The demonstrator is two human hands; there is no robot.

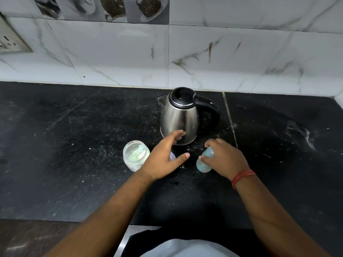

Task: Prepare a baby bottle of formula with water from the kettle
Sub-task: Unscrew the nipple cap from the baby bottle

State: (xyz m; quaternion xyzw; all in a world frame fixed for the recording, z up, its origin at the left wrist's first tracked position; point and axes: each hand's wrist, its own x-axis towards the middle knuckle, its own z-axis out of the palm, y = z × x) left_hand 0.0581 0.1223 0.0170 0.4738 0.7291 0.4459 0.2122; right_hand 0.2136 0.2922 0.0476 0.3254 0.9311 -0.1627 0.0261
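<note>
Gripping a pale blue bottle cap [205, 160], right hand [225, 158]; left hand [165, 158] spread empty; no legible labels.

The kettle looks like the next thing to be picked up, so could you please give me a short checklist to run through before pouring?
1. Kettle upright, lid shut: ok.
2. Kettle handle free to grab: ok.
3. Left hand empty, fingers spread: ok.
4. Right hand free: not ok, it grips a pale blue piece.
5. Bottle standing open, ready for water: cannot tell.
6. Open jar of white powder clear of the pour: ok.
</note>
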